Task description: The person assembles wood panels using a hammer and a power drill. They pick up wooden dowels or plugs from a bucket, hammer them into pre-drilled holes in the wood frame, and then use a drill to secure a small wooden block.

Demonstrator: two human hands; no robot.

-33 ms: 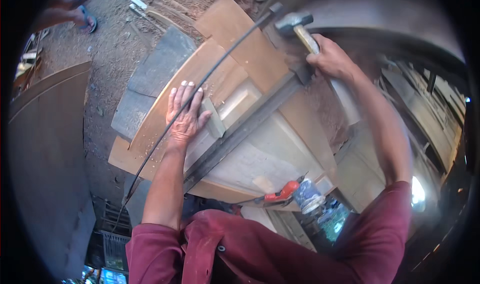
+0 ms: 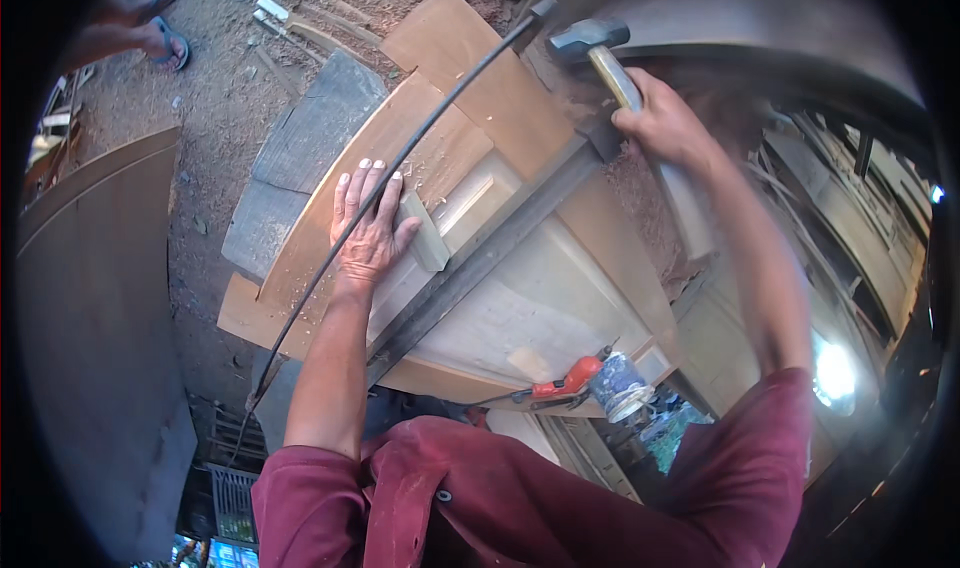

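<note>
My right hand [image 2: 662,118] is closed around the handle of a hammer [image 2: 590,38], raised beyond the right edge of a wooden panel [image 2: 585,218]. My left hand [image 2: 368,233] lies flat on the panel's curved side with fingers stretched out. Across those fingers runs a long thin dark rod [image 2: 450,98]. Beside my left thumb lies a short pale wood block [image 2: 425,236], its lower end against a dark metal bar [image 2: 500,240] that crosses the panel diagonally. Wood shavings are scattered near the block.
At the panel's near edge are a red power tool [image 2: 572,376] and a blue-white tub [image 2: 620,388]. A large curved board [image 2: 100,318] stands at left. Another person's sandalled feet [image 2: 165,43] are at the far left. Planks [image 2: 850,228] stack at right.
My right forearm and elbow have shifted slightly left, with the hammer still raised in nearly the same place. My left hand stays on the panel.
</note>
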